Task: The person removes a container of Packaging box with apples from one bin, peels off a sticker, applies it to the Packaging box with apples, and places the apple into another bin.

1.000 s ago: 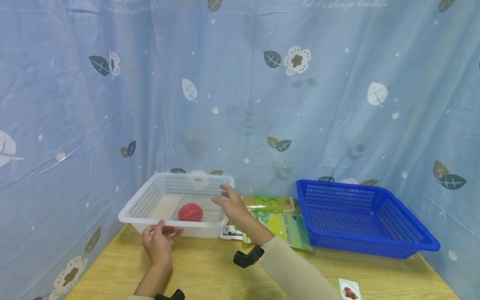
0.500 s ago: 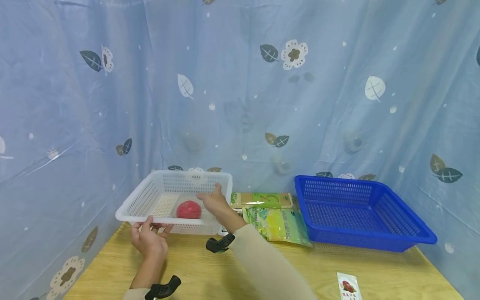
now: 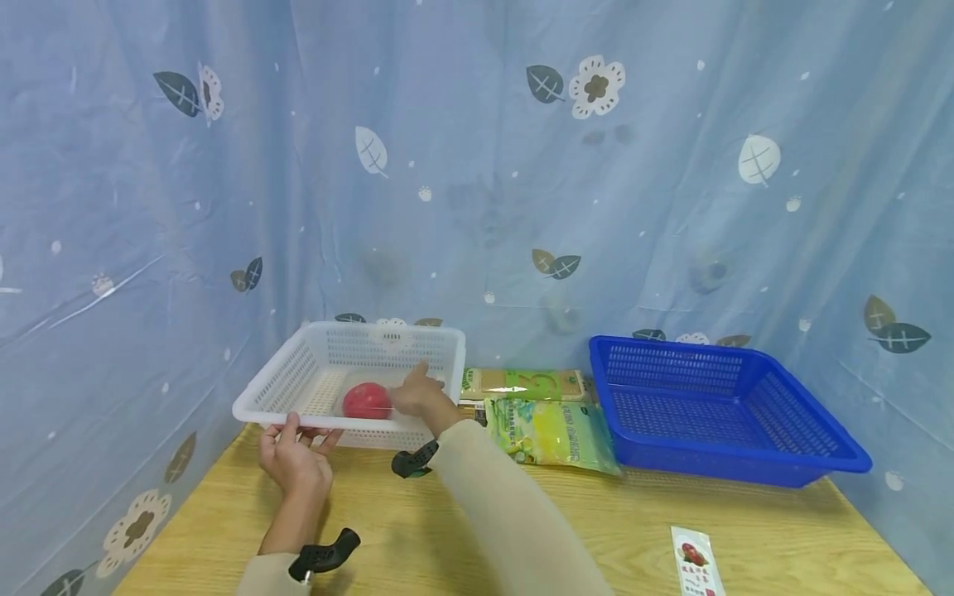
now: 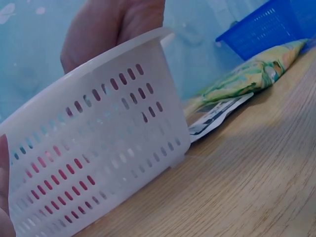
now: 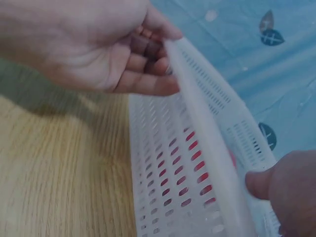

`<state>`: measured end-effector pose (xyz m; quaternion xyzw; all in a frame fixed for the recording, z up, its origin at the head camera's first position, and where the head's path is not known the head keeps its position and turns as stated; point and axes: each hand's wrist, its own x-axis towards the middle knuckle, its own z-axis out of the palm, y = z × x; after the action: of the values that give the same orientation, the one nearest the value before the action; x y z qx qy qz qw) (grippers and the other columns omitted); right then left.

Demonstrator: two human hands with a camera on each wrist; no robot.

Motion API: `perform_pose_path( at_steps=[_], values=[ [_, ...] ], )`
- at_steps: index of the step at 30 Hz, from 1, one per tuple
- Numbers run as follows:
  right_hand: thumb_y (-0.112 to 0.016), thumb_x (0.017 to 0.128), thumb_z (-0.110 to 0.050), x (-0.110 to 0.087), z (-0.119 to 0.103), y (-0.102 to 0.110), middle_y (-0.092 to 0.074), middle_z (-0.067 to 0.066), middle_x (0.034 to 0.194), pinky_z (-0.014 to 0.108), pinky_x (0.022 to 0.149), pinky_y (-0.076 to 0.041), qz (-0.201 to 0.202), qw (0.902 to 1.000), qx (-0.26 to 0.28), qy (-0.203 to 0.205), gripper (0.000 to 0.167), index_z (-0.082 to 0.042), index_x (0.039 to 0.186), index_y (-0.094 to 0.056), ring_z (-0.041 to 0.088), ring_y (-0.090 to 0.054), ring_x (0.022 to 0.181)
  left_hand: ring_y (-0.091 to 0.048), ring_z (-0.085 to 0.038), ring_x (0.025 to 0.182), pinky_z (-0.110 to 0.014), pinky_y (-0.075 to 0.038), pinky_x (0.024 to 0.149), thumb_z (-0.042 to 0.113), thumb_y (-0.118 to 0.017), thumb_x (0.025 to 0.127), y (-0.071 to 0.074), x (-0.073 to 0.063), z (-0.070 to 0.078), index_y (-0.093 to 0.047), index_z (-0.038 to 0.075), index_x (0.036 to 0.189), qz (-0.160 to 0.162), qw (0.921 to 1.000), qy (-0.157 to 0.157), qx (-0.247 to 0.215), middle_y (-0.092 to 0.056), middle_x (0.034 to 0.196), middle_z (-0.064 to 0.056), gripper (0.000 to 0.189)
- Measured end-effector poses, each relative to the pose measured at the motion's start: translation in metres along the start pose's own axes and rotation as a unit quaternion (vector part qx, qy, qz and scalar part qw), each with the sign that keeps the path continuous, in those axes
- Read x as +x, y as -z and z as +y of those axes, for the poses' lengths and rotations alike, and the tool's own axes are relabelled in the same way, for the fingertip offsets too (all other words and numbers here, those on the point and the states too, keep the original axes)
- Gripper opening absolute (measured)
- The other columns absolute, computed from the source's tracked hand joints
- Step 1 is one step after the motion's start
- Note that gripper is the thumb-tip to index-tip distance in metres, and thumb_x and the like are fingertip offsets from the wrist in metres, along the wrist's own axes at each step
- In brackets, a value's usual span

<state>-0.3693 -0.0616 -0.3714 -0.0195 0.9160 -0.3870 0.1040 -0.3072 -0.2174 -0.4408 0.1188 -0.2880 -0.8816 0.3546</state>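
Note:
A white perforated basket (image 3: 276, 410) stands at the back left of the table. My left hand (image 3: 298, 463) grips its front rim, thumb on top and fingers below, as the right wrist view also shows. Inside it, a clear plastic container (image 3: 339, 389) lies around a red round object (image 3: 366, 401). My right hand (image 3: 423, 397) reaches over the front right rim into the basket, at the right side of the red object. In the right wrist view the thumb (image 5: 259, 185) points in past the rim; the other fingers are hidden, so I cannot tell what they hold.
A blue basket (image 3: 730, 468) stands at the right. Between the baskets lie a yellow-green packet (image 3: 551, 434), a long green-and-tan package (image 3: 522, 384) behind it and a white-edged flat item (image 4: 219, 116). A small white sachet (image 3: 696, 563) lies at the front right.
My right hand has come down from above the basket's right side into it, moving left. The red object has shifted slightly left. My left hand keeps its hold on the rim.

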Motion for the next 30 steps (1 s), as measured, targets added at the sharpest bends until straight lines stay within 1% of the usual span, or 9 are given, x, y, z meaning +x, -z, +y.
perform_pose_path(
  at_steps=[3, 6, 10, 12, 16, 18, 21, 26, 30],
  values=[
    [-0.059, 0.098, -0.032, 0.003, 0.002, -0.002, -0.047, 0.028, 0.147, 0.05, 0.102, -0.052, 0.0, 1.0, -0.009, 0.002, 0.084, -0.001, 0.16, -0.011, 0.038, -0.057, 0.123, -0.053, -0.016, 0.049, -0.039, -0.062, 0.047, 0.015, -0.057, 0.104, -0.001, -0.001, -0.001, -0.043, 0.004, 0.097, 0.007, 1.0, 0.0, -0.003, -0.054, 0.073, -0.006, 0.019],
    [-0.058, 0.099, -0.023, 0.006, 0.005, -0.006, -0.054, 0.025, 0.14, 0.047, 0.094, -0.056, 0.015, 0.9998, -0.007, 0.005, 0.077, -0.001, 0.16, -0.016, 0.033, -0.062, 0.11, -0.053, -0.016, 0.048, -0.04, -0.061, 0.046, 0.014, -0.057, 0.104, -0.002, -0.002, -0.002, -0.043, 0.004, 0.096, 0.012, 0.9999, 0.0, -0.003, -0.054, 0.073, -0.005, 0.019],
    [-0.059, 0.099, -0.018, 0.012, 0.007, -0.008, -0.06, 0.023, 0.128, 0.046, 0.086, -0.058, 0.055, 0.9984, 0.003, 0.016, 0.063, -0.003, 0.153, -0.031, 0.032, -0.062, 0.106, -0.052, -0.016, 0.049, -0.04, -0.062, 0.048, 0.015, -0.056, 0.104, -0.003, -0.003, -0.002, -0.043, 0.005, 0.096, 0.014, 0.9999, 0.003, -0.002, -0.053, 0.073, -0.005, 0.018],
    [-0.062, 0.098, -0.017, 0.015, 0.008, -0.009, -0.06, 0.021, 0.126, 0.046, 0.082, -0.058, 0.074, 0.9966, 0.027, 0.025, 0.059, -0.007, 0.151, -0.037, 0.032, -0.062, 0.106, -0.052, -0.016, 0.049, -0.039, -0.062, 0.048, 0.015, -0.055, 0.104, -0.004, -0.004, -0.003, -0.043, 0.005, 0.095, 0.018, 0.9998, 0.006, -0.003, -0.053, 0.073, -0.005, 0.018],
    [-0.066, 0.097, -0.016, 0.02, 0.009, -0.008, -0.055, 0.019, 0.136, 0.047, 0.088, -0.057, 0.107, 0.9878, 0.095, 0.061, 0.058, -0.014, 0.15, -0.044, 0.033, -0.058, 0.117, -0.053, -0.015, 0.05, -0.039, -0.062, 0.048, 0.015, -0.054, 0.104, -0.005, -0.004, -0.004, -0.043, 0.006, 0.095, 0.024, 0.9997, 0.006, -0.004, -0.053, 0.075, -0.005, 0.017],
    [-0.067, 0.096, -0.013, 0.02, 0.008, -0.006, -0.053, 0.019, 0.14, 0.046, 0.09, -0.057, 0.118, 0.9823, 0.12, 0.082, 0.056, -0.014, 0.149, -0.048, 0.033, -0.057, 0.12, -0.054, -0.015, 0.051, -0.039, -0.062, 0.048, 0.015, -0.054, 0.104, -0.006, -0.004, -0.004, -0.044, 0.006, 0.095, 0.026, 0.9996, 0.003, -0.005, -0.053, 0.077, -0.005, 0.017],
    [-0.066, 0.096, -0.011, 0.019, 0.008, -0.004, -0.053, 0.017, 0.141, 0.045, 0.092, -0.058, 0.122, 0.9766, 0.145, 0.101, 0.052, -0.013, 0.146, -0.052, 0.032, -0.058, 0.121, -0.055, -0.015, 0.052, -0.04, -0.062, 0.049, 0.014, -0.055, 0.104, -0.006, -0.003, -0.004, -0.044, 0.006, 0.095, 0.027, 0.9996, 0.003, -0.007, -0.054, 0.079, -0.006, 0.016],
    [-0.064, 0.097, -0.009, 0.016, 0.009, -0.001, -0.055, 0.017, 0.137, 0.047, 0.097, -0.056, 0.132, 0.9705, 0.165, 0.116, 0.045, -0.012, 0.142, -0.057, 0.03, -0.057, 0.12, -0.055, -0.015, 0.057, -0.04, -0.063, 0.054, 0.017, -0.055, 0.104, -0.006, -0.003, -0.002, -0.045, 0.007, 0.097, 0.034, 0.9993, 0.014, 0.008, -0.054, 0.082, -0.005, 0.016],
    [-0.065, 0.095, -0.009, 0.014, 0.012, 0.005, -0.056, 0.017, 0.127, 0.04, 0.088, -0.056, 0.162, 0.9642, 0.17, 0.123, 0.044, -0.012, 0.139, -0.06, 0.024, -0.056, 0.107, -0.054, -0.015, 0.055, -0.041, -0.064, 0.055, 0.018, -0.055, 0.104, -0.007, -0.003, -0.003, -0.044, 0.007, 0.096, 0.038, 0.9991, 0.015, 0.015, -0.053, 0.081, -0.006, 0.018]
  ],
)
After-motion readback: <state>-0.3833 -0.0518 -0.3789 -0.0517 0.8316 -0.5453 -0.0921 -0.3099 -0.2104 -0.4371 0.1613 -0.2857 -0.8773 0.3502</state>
